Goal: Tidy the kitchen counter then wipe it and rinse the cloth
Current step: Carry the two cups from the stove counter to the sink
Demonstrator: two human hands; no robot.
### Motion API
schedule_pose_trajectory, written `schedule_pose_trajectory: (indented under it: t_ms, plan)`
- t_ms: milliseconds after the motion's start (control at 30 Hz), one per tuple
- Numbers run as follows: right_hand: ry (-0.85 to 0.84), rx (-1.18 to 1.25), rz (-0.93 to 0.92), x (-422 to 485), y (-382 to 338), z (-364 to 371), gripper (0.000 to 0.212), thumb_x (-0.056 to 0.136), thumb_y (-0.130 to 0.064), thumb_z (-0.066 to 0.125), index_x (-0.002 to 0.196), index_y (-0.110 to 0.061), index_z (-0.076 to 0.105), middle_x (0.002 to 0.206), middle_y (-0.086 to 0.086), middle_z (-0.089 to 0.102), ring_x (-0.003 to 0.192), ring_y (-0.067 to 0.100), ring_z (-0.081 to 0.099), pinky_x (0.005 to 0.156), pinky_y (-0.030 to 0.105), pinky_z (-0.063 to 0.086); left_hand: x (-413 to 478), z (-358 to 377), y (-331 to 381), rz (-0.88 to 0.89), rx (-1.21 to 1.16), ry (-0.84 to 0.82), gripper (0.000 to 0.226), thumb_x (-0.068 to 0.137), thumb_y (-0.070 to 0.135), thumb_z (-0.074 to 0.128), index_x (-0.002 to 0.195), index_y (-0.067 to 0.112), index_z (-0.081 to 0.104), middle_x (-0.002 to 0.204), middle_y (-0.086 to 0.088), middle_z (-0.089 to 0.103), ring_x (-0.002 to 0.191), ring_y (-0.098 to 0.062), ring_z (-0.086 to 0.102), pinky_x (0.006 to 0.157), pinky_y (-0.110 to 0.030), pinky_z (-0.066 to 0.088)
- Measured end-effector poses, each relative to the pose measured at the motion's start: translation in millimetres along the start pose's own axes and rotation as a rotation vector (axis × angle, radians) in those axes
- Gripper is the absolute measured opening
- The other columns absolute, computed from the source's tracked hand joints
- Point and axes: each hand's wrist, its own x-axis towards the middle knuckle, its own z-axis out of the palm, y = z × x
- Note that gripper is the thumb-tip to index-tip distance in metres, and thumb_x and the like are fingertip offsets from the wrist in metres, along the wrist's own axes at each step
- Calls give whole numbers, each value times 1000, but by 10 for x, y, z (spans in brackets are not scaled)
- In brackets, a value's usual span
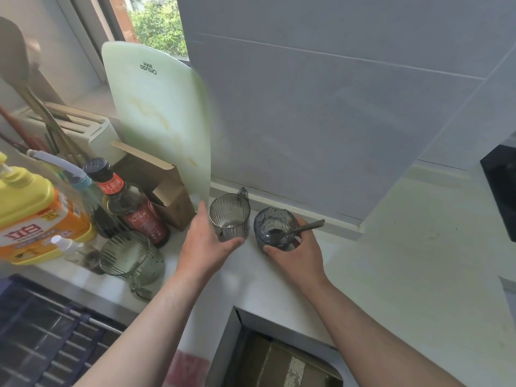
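Both hands are set on smoky ribbed cups standing on the pale counter [391, 261]. By the left hand [205, 241] the upright cup [229, 217] is grasped from its near-left side, thumb along the front base, handle turned toward the wall. By the right hand [296, 251] the second cup [275, 229] is clasped, fingers wrapped round its far side and thumb at the near base; it is tilted toward the camera, and a metal spoon [296, 230] is seen resting inside, its handle jutting right over the fingers.

Room is tight on the left: a pale green cutting board [159, 115] leans upright just behind the left hand, with a brown cardboard box [167, 188], a soy sauce bottle [131, 202] and a yellow detergent jug [33, 213] crowded beside it. A third cup [131, 258] lies on its side near the counter's front edge, above the sink rack [50, 339]. The tiled wall [321, 107] closes the back just behind the cups. To the right the counter runs open toward a black cooktop [499, 188]. In front, the counter edge steps inward between the forearms.
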Motion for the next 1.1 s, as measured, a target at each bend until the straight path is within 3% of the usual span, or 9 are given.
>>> schedule_pose_trajectory:
  t_ms: [67,133,200,267,367,433,567,700,1100]
  plan:
    - [-44,-35,13,10,18,-48,62,68,-10,87,95,-49,47,83,-39,64,78,-23,58,66,-1,42,-126,-5,-32,-13,45,40,104,73,39,80,152,12,18,153,-8,31,142,-20,28,113,-31,26]
    - [-109,-67,44,-53,-19,-115,60,73,-14,84,107,-44,45,101,-25,62,86,-19,58,73,-1,42,-315,-3,-64,23,123,81,83,80,31,73,148,10,31,151,-9,34,141,-22,29,114,-32,25]
    - [-153,-121,81,-163,-32,-230,68,80,-23,77,135,-32,39,135,-8,53,118,-1,54,96,15,46,-551,-6,-44,14,152,54,64,84,28,66,142,12,43,147,-6,43,136,-21,37,112,-34,31]
    - [-164,-139,121,-317,-18,-410,69,88,-22,67,148,-19,34,146,-4,44,133,15,46,103,29,42,-797,-11,16,-46,111,-26,48,87,26,63,133,16,54,137,-1,55,125,-20,50,105,-33,40]
    - [-199,-197,100,-549,64,-787,37,91,-14,61,128,-20,59,122,-10,60,120,12,56,93,21,41,-1168,-11,188,-119,47,-171,42,88,27,62,129,19,60,129,2,63,117,-11,57,101,-28,44]
    - [-263,-267,68,-669,88,-1043,28,91,-14,62,117,-23,65,113,-11,64,110,8,61,95,23,45,-1385,-6,320,-118,30,-210,40,88,27,63,127,21,62,126,4,64,110,-5,59,96,-22,44]
    - [-440,-548,-83,-820,95,-1556,34,92,-28,61,126,-27,61,120,-14,62,103,3,59,93,20,45,-1728,-35,622,-44,275,-167,42,91,36,56,132,27,57,134,11,58,122,-7,53,101,-25,40]
    - [-490,-729,-239,-899,23,-2068,39,96,-36,53,135,-31,53,133,-16,55,116,4,54,99,21,41,-2006,-61,1005,32,413,-94,43,94,38,52,137,28,52,139,12,53,129,-8,47,104,-25,36]
    - [-410,-548,-334,-1269,7,-2943,31,93,-30,59,125,-31,61,118,-23,56,110,-1,54,102,24,43,-2874,-51,1541,68,363,-74,42,92,40,56,134,34,53,134,19,52,124,0,47,102,-16,33]
